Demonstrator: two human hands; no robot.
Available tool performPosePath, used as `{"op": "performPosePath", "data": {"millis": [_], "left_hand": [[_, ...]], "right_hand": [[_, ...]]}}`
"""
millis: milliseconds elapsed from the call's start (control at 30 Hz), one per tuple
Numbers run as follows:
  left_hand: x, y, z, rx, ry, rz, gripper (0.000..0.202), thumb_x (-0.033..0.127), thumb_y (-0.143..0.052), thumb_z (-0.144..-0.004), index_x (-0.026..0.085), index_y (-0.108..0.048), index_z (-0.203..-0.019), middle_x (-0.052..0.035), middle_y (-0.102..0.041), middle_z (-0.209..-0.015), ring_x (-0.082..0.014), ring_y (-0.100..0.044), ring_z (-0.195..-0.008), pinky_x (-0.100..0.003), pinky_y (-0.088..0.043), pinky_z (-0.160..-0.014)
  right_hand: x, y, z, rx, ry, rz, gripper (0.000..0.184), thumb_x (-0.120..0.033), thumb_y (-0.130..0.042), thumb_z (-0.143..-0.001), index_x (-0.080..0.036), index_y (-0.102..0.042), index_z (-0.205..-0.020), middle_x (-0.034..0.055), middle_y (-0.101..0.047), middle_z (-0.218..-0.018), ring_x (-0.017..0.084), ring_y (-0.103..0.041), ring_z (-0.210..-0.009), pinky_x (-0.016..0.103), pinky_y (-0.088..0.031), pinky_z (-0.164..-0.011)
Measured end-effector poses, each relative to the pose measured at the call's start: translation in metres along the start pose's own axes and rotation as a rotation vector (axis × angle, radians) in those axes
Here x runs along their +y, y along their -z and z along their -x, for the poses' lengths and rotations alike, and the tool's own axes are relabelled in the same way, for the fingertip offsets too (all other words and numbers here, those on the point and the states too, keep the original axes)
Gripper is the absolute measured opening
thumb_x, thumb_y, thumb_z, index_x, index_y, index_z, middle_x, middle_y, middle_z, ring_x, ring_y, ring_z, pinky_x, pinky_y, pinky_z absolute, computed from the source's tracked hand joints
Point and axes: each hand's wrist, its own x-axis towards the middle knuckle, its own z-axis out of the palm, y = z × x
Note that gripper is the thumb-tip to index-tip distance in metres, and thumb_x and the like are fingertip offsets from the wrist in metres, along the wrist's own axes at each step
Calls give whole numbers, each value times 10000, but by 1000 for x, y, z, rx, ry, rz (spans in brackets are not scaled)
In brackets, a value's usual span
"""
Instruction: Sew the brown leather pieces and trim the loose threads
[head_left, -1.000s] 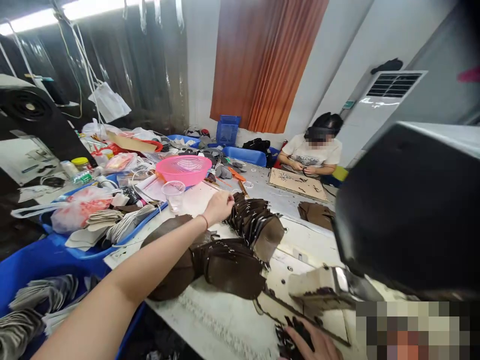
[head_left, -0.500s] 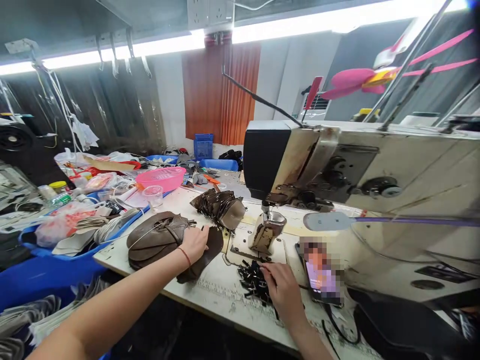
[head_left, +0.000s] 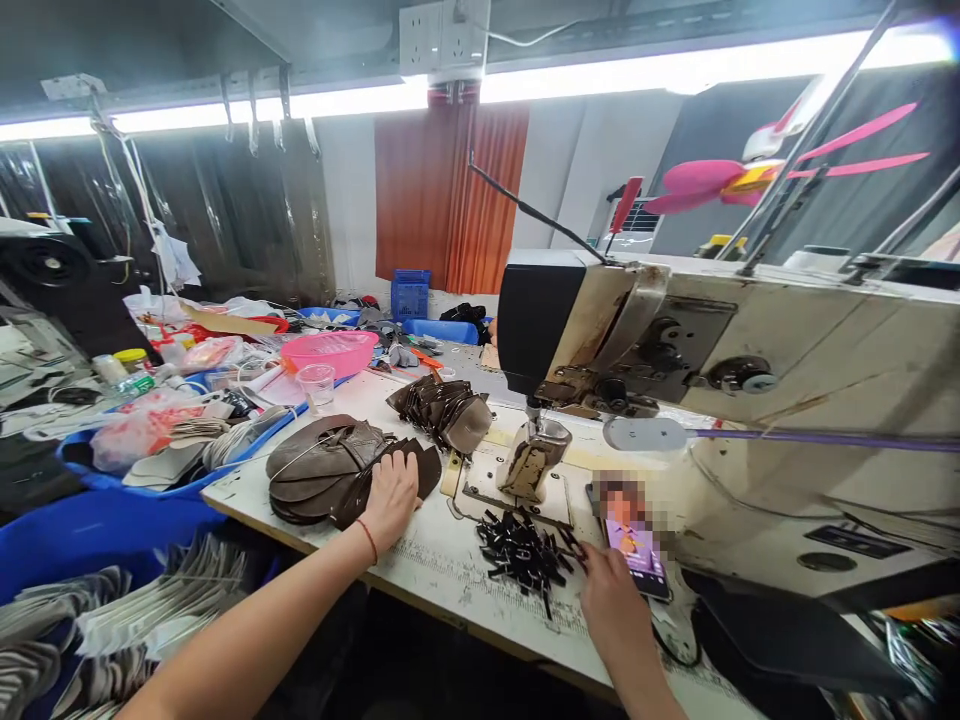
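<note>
My left hand [head_left: 393, 492], a red cord at its wrist, has its fingers curled over a dark brown leather piece [head_left: 424, 465] at the right side of a pile of brown leather pieces [head_left: 307, 470]. At the pile of short black strips [head_left: 517, 545], my right hand [head_left: 611, 590] has thumb and fingers pinched on a black strip [head_left: 571, 543] along the pile's right edge. Behind both hands, a second bundle of brown leather pieces [head_left: 442, 412] lies by the sewing machine's metal post [head_left: 534, 460].
The sewing machine [head_left: 637, 330] overhangs the right half of the table [head_left: 450, 560]. A lit phone [head_left: 637, 560] leans beside its base. A clear cup [head_left: 316, 385], a pink basket [head_left: 330, 352] and a blue tub [head_left: 172, 480] of cut pieces stand on the left.
My left hand has shifted its hold, now lying over the dark leather piece's top. My right hand has drawn right from the middle of the black pile to its edge. The view has shifted slightly.
</note>
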Motion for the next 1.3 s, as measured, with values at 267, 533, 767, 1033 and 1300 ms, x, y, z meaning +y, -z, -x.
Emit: {"op": "performPosePath", "data": {"millis": [267,533,767,1033,1300], "left_hand": [[13,25,-8,-48,45,499,72,178,-499,-869,177,-571,-871,-104,-565,-1006,-264,-484,-1022,-424,-338,-949],[54,36,11,-378,271,1385,273,345,-511,-779,167,-537,-984,-60,-652,-860,-187,-617,-771,-306,-494,-688],[98,35,34,-627,449,1836,318,307,-690,-539,152,-577,-792,-39,-640,-701,-150,-579,-605,-277,-472,-576],[123,47,27,-528,425,2054,356,312,-840,-487,123,-640,-712,11,-575,-602,-93,-483,-537,-237,-397,-554],[129,57,27,-288,499,2001,274,251,-791,-532,128,-624,-711,23,-550,-583,-95,-476,-545,-224,-380,-541]], "right_hand": [[0,5,-7,-55,-137,-186,344,-420,-492,-797,-145,-628,-953,120,-658,-875,253,-649,-790,359,-502,-729],[-26,6,-30,-147,-238,-310,104,-163,-575,-591,-230,-655,-589,58,-612,-654,242,-611,-671,365,-427,-702],[-52,34,-26,-185,-439,-739,358,-472,-684,-679,-181,-710,-886,32,-642,-646,136,-463,-447,277,-338,-445],[-99,52,-7,-244,-368,-965,455,-481,-765,-674,-197,-707,-1025,39,-696,-805,117,-549,-544,219,-433,-461],[-106,46,-4,-113,-390,-879,396,-522,-736,-692,-216,-704,-942,41,-702,-814,207,-654,-754,264,-529,-641]]}}
